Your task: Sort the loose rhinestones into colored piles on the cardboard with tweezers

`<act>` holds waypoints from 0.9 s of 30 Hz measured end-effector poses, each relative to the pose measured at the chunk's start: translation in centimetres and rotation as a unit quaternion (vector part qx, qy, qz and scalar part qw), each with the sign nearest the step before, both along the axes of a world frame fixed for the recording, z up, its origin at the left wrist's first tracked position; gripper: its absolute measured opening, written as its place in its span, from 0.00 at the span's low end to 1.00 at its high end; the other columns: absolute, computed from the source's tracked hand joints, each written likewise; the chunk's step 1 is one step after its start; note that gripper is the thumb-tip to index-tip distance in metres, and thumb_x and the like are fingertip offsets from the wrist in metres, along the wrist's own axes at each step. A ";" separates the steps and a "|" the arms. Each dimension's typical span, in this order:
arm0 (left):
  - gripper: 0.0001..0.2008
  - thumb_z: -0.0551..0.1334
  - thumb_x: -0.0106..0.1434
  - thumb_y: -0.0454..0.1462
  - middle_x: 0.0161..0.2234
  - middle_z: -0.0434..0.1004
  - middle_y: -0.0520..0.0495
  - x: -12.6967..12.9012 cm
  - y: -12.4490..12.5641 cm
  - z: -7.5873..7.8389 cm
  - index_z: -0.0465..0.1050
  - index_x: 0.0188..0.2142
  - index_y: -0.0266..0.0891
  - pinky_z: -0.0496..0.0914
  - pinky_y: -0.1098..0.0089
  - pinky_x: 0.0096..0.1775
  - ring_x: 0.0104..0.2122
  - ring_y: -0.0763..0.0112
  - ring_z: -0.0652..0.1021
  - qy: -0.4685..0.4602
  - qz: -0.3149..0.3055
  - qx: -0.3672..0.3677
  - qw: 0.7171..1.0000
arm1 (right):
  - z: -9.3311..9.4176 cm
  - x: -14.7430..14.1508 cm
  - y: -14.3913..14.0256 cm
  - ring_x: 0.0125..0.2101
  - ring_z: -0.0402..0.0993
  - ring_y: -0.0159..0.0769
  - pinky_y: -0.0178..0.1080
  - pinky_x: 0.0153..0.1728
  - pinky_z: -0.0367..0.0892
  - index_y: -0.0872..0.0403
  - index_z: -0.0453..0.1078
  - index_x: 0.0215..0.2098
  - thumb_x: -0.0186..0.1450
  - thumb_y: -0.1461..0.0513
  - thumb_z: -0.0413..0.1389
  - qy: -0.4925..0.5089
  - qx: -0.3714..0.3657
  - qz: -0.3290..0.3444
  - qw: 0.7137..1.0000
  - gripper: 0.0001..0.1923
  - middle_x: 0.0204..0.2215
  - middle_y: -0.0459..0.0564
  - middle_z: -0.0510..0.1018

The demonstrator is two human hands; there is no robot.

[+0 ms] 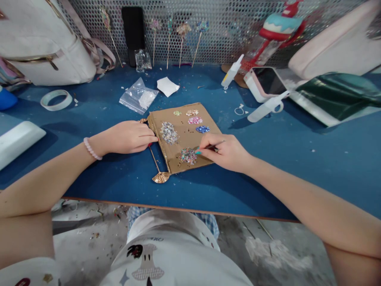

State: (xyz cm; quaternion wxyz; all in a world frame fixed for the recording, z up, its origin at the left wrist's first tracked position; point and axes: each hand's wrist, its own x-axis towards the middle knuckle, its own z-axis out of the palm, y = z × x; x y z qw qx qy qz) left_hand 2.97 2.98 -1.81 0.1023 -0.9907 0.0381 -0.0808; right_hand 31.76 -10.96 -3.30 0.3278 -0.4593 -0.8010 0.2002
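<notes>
While the right hand (228, 153) pinches a thin dark pick (212, 147) between thumb and fingers, its tip rests at a mixed heap of small sparkling stones (188, 155) in the lower part of a brown cardboard sheet (184, 139) lying at the centre of the frame on the blue table (297, 159). Higher on the cardboard lie more little heaps: a silver one (169, 132) to the left, and green, peach, pink and blue ones toward the upper right. The left hand (127, 137), a pale bead bracelet (91, 149) on its wrist, lies loosely curled just left of the cardboard, its fingertips pressing down a gold hairpin stick (154, 159) whose fan-shaped end (160, 177) lies at the cardboard's lower left corner. Behind the cardboard, toward the upper middle of the frame, sit a clear plastic bag (137, 96) and a folded white paper (167, 86). A tape roll (56, 99) lies at the left, below a white backpack (41, 43) in the upper left. Finished decorated sticks (182, 39) lean against the perforated back wall. At the upper right are a small glue bottle (232, 71), a phone in a pink case (266, 81) and a dark green sheet (339, 95), all well apart from both hands.
</notes>
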 end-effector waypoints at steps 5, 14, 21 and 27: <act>0.18 0.49 0.73 0.37 0.43 0.81 0.40 -0.1 0.0 0.0 0.76 0.49 0.37 0.72 0.68 0.41 0.42 0.66 0.80 -0.002 -0.001 0.010 1.000 | 0.1 0.0 0.0 0.21 0.66 0.29 0.35 0.24 0.57 0.52 0.64 0.24 0.67 0.57 0.53 0.000 -0.002 -0.001 1.000 0.14 0.20 0.44 0.72; 0.17 0.49 0.73 0.37 0.43 0.81 0.41 0.0 -0.1 0.0 0.76 0.49 0.37 0.72 0.68 0.41 0.42 0.66 0.80 -0.001 0.004 0.004 1.000 | 0.0 0.1 0.0 0.21 0.65 0.29 0.35 0.24 0.57 0.52 0.63 0.24 0.67 0.56 0.53 -0.007 -0.004 -0.007 1.000 0.14 0.20 0.44 0.71; 0.18 0.49 0.73 0.36 0.43 0.82 0.40 0.1 -0.1 0.1 0.76 0.48 0.35 0.73 0.67 0.40 0.41 0.65 0.80 -0.015 -0.013 0.011 1.000 | 0.0 -0.1 0.0 0.20 0.65 0.28 0.34 0.23 0.57 0.52 0.63 0.24 0.66 0.59 0.53 0.002 0.016 -0.005 1.000 0.13 0.20 0.44 0.71; 0.17 0.50 0.72 0.36 0.43 0.82 0.40 0.1 -0.1 0.0 0.76 0.48 0.36 0.73 0.67 0.41 0.41 0.65 0.80 -0.011 -0.007 0.004 1.000 | 0.0 -0.1 0.0 0.21 0.65 0.29 0.35 0.24 0.57 0.52 0.63 0.24 0.66 0.58 0.53 -0.002 0.006 -0.009 1.000 0.13 0.20 0.44 0.71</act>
